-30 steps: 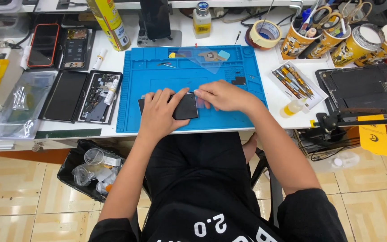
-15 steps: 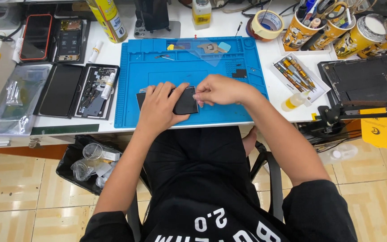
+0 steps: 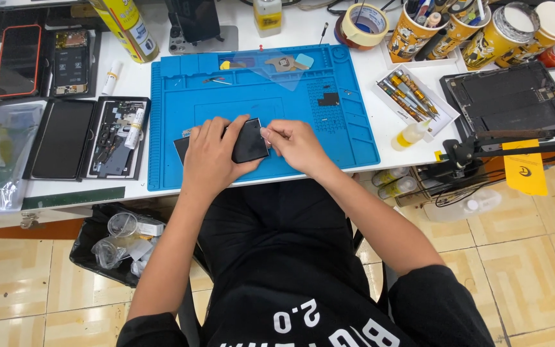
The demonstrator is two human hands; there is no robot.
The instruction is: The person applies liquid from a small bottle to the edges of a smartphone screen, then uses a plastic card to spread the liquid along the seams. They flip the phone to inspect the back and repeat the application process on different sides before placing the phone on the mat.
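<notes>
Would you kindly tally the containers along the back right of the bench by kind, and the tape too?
Printed yellow cans holding tools or capped: 4
Rolls of tape: 1
Small squeeze bottles on the bench: 1
Total: 6
</notes>
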